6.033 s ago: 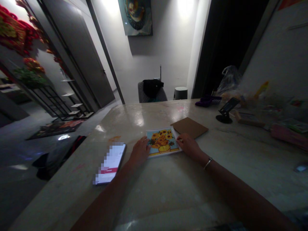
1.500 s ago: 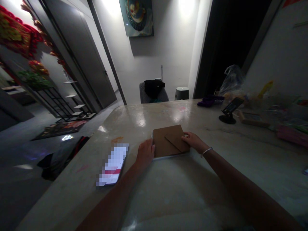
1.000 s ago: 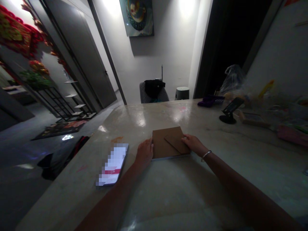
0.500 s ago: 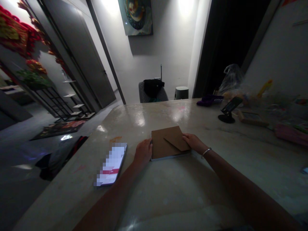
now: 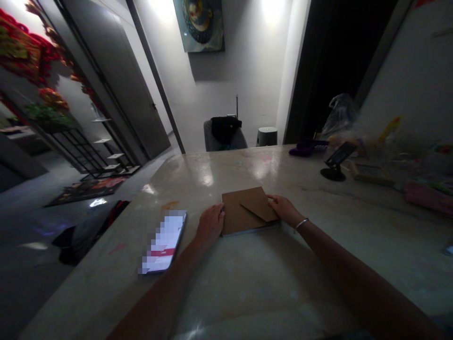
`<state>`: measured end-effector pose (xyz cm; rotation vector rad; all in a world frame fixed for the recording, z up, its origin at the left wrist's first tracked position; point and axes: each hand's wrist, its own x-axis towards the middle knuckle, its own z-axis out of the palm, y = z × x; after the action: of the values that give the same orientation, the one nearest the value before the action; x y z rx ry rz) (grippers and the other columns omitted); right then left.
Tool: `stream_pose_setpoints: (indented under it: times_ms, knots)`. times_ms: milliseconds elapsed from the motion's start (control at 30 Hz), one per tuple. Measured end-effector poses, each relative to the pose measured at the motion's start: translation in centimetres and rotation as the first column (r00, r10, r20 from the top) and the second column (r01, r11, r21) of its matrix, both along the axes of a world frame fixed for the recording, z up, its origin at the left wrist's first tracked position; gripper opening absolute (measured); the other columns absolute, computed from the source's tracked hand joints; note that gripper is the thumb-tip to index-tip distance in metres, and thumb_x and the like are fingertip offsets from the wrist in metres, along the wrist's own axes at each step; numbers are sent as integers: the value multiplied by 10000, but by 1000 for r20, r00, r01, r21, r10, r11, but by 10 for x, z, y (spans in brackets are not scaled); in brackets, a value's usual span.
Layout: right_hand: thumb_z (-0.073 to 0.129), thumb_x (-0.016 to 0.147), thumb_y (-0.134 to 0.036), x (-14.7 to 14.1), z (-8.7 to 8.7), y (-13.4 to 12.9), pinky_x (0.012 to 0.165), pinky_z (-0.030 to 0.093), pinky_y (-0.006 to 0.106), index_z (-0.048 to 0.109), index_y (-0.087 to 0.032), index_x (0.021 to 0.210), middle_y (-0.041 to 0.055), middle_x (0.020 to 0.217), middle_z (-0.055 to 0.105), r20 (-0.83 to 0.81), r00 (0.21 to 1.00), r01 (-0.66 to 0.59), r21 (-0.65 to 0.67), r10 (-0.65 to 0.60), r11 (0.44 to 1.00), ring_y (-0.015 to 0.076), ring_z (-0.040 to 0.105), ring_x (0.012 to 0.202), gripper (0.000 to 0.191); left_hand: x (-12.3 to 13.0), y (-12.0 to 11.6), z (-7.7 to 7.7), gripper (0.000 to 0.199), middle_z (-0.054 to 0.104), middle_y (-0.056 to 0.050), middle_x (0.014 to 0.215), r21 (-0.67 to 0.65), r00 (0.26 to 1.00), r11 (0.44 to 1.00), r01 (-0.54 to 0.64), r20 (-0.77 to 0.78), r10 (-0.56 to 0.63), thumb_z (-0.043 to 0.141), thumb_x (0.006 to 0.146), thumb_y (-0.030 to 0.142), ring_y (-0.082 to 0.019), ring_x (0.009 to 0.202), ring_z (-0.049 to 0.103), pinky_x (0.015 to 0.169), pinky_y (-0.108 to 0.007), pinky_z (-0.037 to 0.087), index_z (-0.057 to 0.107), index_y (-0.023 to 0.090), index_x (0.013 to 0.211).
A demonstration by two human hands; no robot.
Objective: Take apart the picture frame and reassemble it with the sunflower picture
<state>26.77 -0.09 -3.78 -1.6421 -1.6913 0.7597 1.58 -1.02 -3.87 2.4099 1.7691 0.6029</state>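
A picture frame (image 5: pixel 236 211) lies face down on the table in front of me. Its back is brown board with a slanted stand flap (image 5: pixel 260 206), and a pale edge shows along the near side. My left hand (image 5: pixel 211 221) is closed on the frame's left edge, thumb towards me. On the opposite side, my right hand (image 5: pixel 284 210) grips the right edge near the flap, fingertips over the board. The fingers under the frame are hidden. A phone (image 5: pixel 165 243) with a lit, blurred screen rests left of my left forearm.
The pale stone table (image 5: pixel 244 283) stretches out ahead. To the right stand a black phone holder (image 5: pixel 334 172), a flat wooden frame (image 5: pixel 371 174), a purple item (image 5: pixel 307 147), a pink item (image 5: pixel 428 198) and clear plastic bags (image 5: pixel 341 118). A chair (image 5: pixel 226 134) stands beyond the far edge.
The frame and my left hand stay almost where they were. My right hand has shifted very slightly along the right edge, and its wrist has moved a little left.
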Motion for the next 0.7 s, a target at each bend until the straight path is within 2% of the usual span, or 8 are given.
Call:
stream_pose_setpoints:
  times_ms: [200,333,567,700]
  knots:
    - [437,803,-180,0,-5,3,783,451,272,570,-146,1148,86,1053,655,50,998,21,52,-24,998,186,606,929,372,-1,0,2,339,587,-111,1143,-10,1000,1000,-2,5,2,351,851,205,-191,1043,538,950,-353,373,514,143,1142]
    - [444,809,-194,1,-8,3,814,444,279,585,-189,1130,61,1075,649,77,997,8,84,-15,996,180,600,960,351,-1,-1,3,342,579,-113,1157,-13,1000,1000,11,9,-11,356,851,211,-192,1055,531,949,-349,374,513,142,1147]
    - [449,818,-224,3,-1,-1,849,434,273,614,-147,1096,97,1102,630,149,989,-28,83,16,996,192,593,994,333,-1,-2,5,362,576,-120,1161,-32,999,999,35,-27,-36,370,851,216,-193,1060,521,964,-330,355,508,101,1165]
    - [468,811,-217,4,0,-1,866,420,284,631,-156,1064,95,1089,637,198,980,-45,100,25,994,195,586,1004,307,0,-2,7,373,558,-102,1197,-35,997,998,57,-49,-58,346,862,212,-185,1096,496,981,-336,338,508,123,1185]
